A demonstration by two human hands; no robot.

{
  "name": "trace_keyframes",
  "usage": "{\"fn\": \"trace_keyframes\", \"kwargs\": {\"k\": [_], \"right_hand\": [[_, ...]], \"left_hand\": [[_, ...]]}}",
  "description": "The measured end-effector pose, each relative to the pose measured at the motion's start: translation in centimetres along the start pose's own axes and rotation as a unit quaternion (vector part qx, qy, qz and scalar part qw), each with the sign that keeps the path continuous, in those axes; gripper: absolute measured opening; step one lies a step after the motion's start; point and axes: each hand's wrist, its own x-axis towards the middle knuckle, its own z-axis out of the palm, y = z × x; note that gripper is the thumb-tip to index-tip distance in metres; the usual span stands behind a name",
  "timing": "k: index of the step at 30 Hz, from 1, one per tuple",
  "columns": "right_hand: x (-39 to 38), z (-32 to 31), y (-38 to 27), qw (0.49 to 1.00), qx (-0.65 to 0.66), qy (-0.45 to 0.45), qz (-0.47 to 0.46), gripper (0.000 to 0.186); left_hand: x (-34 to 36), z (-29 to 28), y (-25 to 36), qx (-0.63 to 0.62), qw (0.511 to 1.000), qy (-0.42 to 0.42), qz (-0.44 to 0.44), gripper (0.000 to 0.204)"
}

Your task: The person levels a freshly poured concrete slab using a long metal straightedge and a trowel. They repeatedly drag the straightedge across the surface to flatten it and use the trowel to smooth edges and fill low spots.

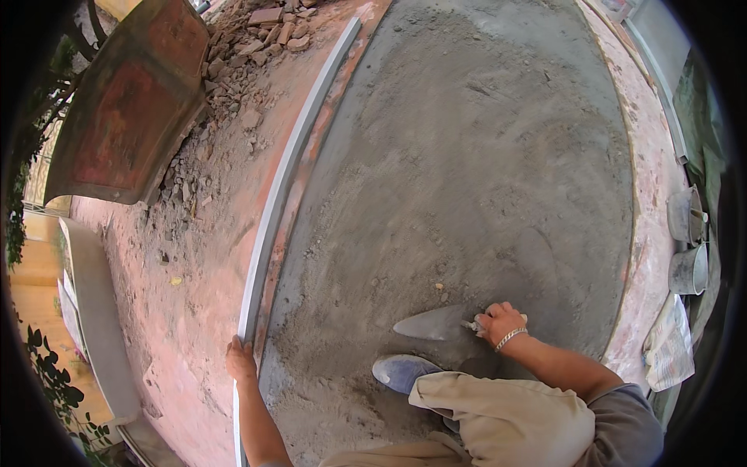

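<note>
My left hand point(240, 360) is closed around the near part of a long, pale metal straightedge point(274, 210). That bar runs away from me along the left border of a grey mortar bed point(467, 179). In my right hand point(502, 323) is the handle of a pointed trowel point(432, 323), gripped with the fingers wrapped round it. The trowel's blade points left and lies flat on or just over the mortar; I cannot tell whether it touches. A light bracelet point(511, 338) circles my right wrist.
Broken bricks and rubble point(264, 39) lie at the far left, beside a large upturned wheelbarrow-like tray point(128, 109). Two buckets point(689, 270) and a pale sack point(669, 346) stand along the right edge. My shoe point(405, 373) rests on the mortar near the trowel.
</note>
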Motion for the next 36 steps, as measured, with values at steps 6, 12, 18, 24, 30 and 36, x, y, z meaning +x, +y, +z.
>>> {"fn": "trace_keyframes", "kwargs": {"k": [6, 12, 18, 24, 30, 36], "right_hand": [[0.1, 0.4, 0.3, 1.0, -0.005, -0.005, -0.006, 0.031], [0.0, 0.5, 0.3, 1.0, -0.008, 0.014, -0.012, 0.031], [0.1, 1.0, 0.5, 1.0, -0.009, 0.011, -0.018, 0.032], [0.0, 1.3, 0.6, 0.999, -0.026, 0.032, -0.022, 0.034], [-0.1, 1.3, 0.6, 0.999, -0.022, 0.027, -0.03, 0.031], [-0.1, 1.7, 0.8, 0.999, -0.028, 0.031, -0.031, 0.033]], "left_hand": [[-3.3, 1.5, -6.2, -0.003, 1.0, 0.017, -0.026, 0.037], [-3.2, 2.5, -7.4, 0.005, 0.999, 0.003, -0.048, 0.037], [-3.2, 2.2, -7.1, -0.012, 0.998, 0.022, -0.05, 0.035], [-3.3, 2.0, -6.8, -0.029, 0.997, 0.006, -0.072, 0.034], [-3.5, 1.9, -6.8, -0.029, 0.997, 0.011, -0.073, 0.036], [-3.4, 2.2, -6.8, -0.028, 0.997, 0.042, -0.058, 0.028]]}}
